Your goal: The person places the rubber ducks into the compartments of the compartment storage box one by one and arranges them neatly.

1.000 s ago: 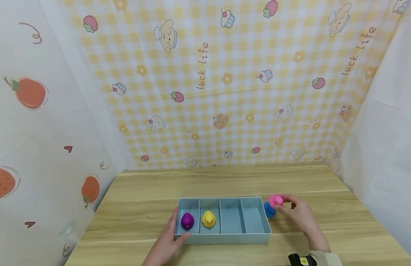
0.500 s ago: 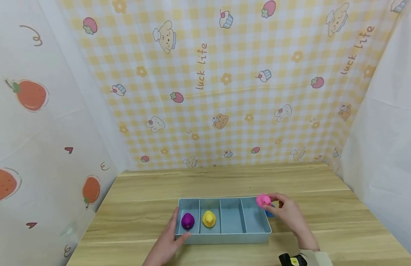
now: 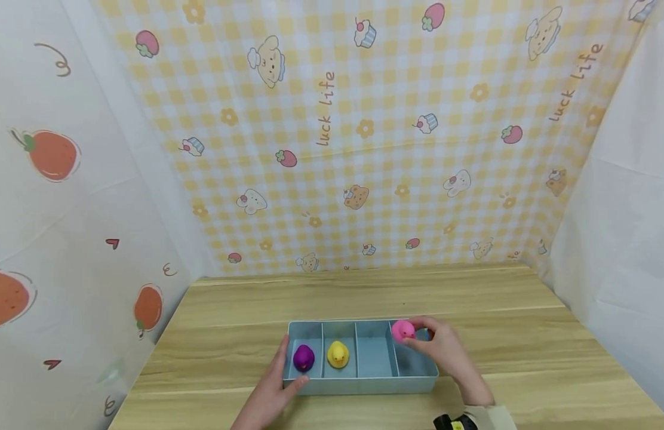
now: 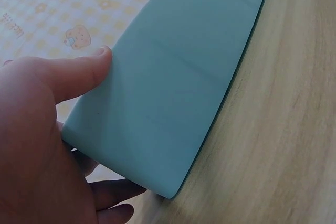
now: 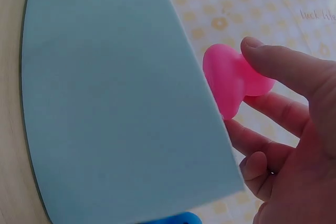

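A pale blue-green divided box (image 3: 364, 387) lies on the table, with a purple rubber duck (image 3: 303, 358) in its leftmost compartment and a yellow rubber duck (image 3: 338, 355) in the one beside it. My left hand (image 3: 271, 391) holds the box's left end, thumb over the front rim and fingers along the end wall. Between thumb and fingers, my right hand (image 3: 445, 346) pinches a pink rubber duck (image 3: 403, 331) above the rightmost divider, near the back. A blue rubber duck (image 5: 181, 219) is mostly hidden, behind the right hand in the head view and past the box's end in the right wrist view.
The wooden table (image 3: 246, 304) extends around the box. A yellow checked cloth (image 3: 364, 179) hangs behind it, with white sheets on both sides. A black band (image 3: 455, 423) is on the right wrist.
My right hand has carried the pink duck leftward, from above the blue duck to over the box's right-hand compartments. The left hand and the box have stayed in place.
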Motion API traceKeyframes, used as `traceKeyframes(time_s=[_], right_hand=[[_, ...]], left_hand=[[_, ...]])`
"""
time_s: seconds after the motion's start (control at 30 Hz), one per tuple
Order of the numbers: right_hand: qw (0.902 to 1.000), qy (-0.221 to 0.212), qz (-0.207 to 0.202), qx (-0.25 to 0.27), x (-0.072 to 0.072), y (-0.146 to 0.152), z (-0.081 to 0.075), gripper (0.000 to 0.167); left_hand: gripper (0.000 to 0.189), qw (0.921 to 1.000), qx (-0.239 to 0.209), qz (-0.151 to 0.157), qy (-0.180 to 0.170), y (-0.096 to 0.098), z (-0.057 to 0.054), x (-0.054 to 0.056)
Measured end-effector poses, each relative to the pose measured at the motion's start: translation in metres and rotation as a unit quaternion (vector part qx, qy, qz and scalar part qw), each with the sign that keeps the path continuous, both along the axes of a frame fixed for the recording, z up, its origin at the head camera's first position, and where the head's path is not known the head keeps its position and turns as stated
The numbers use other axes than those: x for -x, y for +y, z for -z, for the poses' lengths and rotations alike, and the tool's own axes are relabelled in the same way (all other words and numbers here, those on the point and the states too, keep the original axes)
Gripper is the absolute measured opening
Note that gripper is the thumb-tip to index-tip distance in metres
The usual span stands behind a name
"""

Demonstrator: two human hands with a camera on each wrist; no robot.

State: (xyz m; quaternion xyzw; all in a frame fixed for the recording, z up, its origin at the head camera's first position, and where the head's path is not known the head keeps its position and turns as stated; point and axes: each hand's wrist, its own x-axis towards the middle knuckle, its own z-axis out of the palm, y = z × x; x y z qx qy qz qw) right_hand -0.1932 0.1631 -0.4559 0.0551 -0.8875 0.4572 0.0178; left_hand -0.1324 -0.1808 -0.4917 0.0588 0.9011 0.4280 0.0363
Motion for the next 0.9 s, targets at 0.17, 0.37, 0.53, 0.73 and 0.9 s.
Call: traceKeyframes(time_s=[0.17, 0.37, 0.53, 0.73, 0.9], right_hand=[[0.9999, 0.006, -0.014, -0.006, -0.001, -0.011, 0.000, 0.035], [0.9988, 0.030, -0.035, -0.014, -0.001, -0.025, 0.000, 0.033], [0.9963, 0.055, -0.063, -0.019, 0.002, -0.034, 0.002, 0.032], [0.9950, 0.043, -0.067, -0.059, 0.002, -0.044, 0.008, 0.031], [0.9952, 0.035, -0.050, -0.077, 0.000, -0.052, 0.012, 0.031]], left_hand=[[0.089, 1.0000, -0.001, 0.003, 0.000, 0.000, 0.003, 0.000], [0.090, 1.0000, 0.000, 0.000, 0.002, -0.001, 0.002, 0.000], [0.090, 1.0000, 0.002, 0.001, 0.006, -0.001, 0.001, 0.001], [0.090, 1.0000, -0.003, 0.001, 0.004, -0.001, 0.002, 0.000], [0.090, 1.0000, -0.005, 0.001, -0.002, -0.002, 0.002, 0.000]])
